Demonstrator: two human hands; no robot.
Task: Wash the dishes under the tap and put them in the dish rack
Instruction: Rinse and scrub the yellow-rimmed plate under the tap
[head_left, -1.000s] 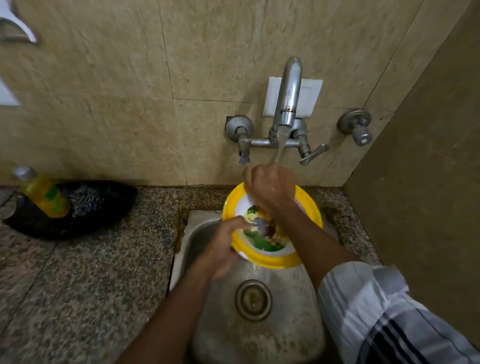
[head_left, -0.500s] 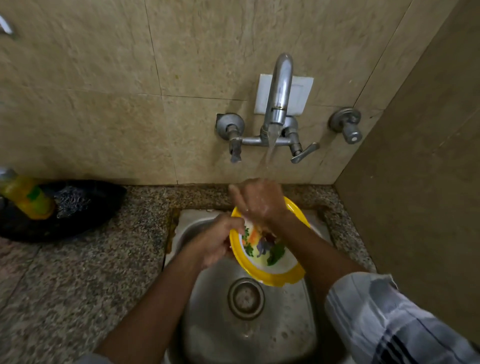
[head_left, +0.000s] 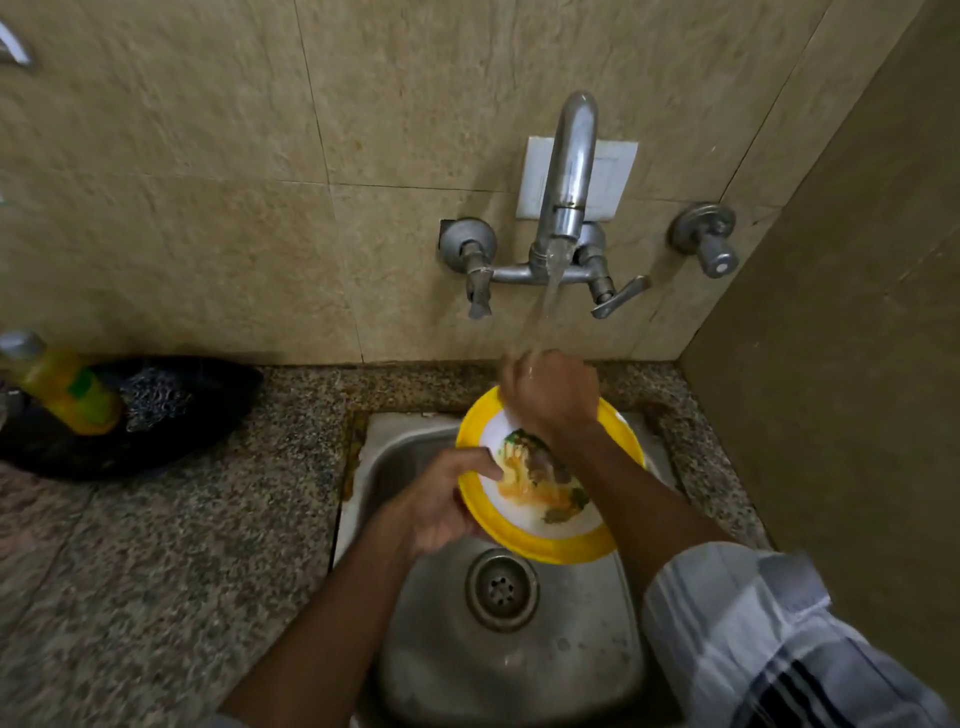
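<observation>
A yellow-rimmed plate (head_left: 545, 540) with a white middle and a coloured picture is held tilted over the steel sink (head_left: 571, 665). My left hand (head_left: 441, 499) grips its left rim. My right hand (head_left: 550, 395) is on the plate's far edge, fingers curled, under the water stream from the tap (head_left: 569, 171). Whether the right hand holds anything besides the plate is hidden. The dish rack is out of sight.
A black tray (head_left: 182, 415) on the granite counter (head_left: 156, 571) at the left holds a yellow soap bottle (head_left: 62, 384) and a steel scrubber (head_left: 156, 397). The sink drain (head_left: 501, 590) is below the plate. A brown wall (head_left: 857, 364) closes the right side.
The plate has tilted and turned in my hands while staying under the tap. My right hand has moved up to its far rim, into the stream.
</observation>
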